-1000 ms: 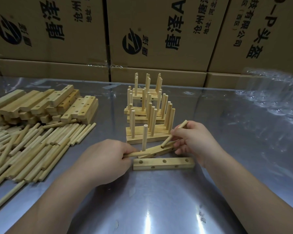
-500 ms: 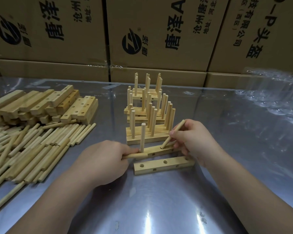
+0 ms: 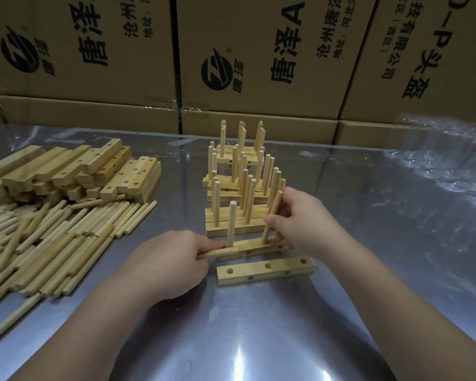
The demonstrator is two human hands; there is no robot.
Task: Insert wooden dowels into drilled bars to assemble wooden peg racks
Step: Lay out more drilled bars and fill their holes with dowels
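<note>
Printed cardboard boxes [image 3: 259, 50] stand stacked along the far edge of a shiny metal desk [image 3: 259, 339]; crumpled clear plastic [image 3: 451, 160] lies far right.

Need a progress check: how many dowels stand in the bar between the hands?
2: one upright dowel by the left hand, one tilted dowel pinched by the right hand, which may hide more.

L side: dowels [image 3: 47, 243] before bars [image 3: 66, 171]; ctr: racks [image 3: 226, 214] behind 1 spare bar [image 3: 264, 272]; boxes [image 3: 259, 50] rear.
</note>
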